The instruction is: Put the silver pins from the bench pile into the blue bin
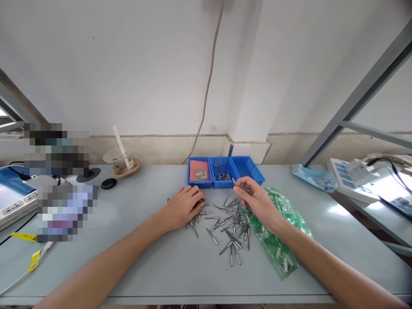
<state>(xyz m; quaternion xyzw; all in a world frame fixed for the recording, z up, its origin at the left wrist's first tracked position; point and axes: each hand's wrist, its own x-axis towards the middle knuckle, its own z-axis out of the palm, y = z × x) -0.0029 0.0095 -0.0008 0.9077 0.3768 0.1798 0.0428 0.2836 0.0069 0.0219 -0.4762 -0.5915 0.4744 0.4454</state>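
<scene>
A loose spread of metal blind rivets (236, 227), each with a silvery sleeve and a darker pin, lies across the middle of the grey table. My left hand (183, 207) rests palm down over more rivets on the left side, fingers loosely bent and partly covering them. Raised just in front of the blue bins, my right hand (254, 199) pinches one small rivet (234, 182) between thumb and fingertips. Below that wrist lies a green plastic bag (283, 227) with metal pieces inside. Several rivets sit in the middle blue bin (222, 184).
The left blue bin (199, 185) holds a reddish sheet and small pale pieces; the right blue bin (246, 169) stands beside the middle one. A cup with a straw (119, 158), a black round object (108, 183) and power strips (21, 208) are leftward. A blue packet (315, 178) lies right.
</scene>
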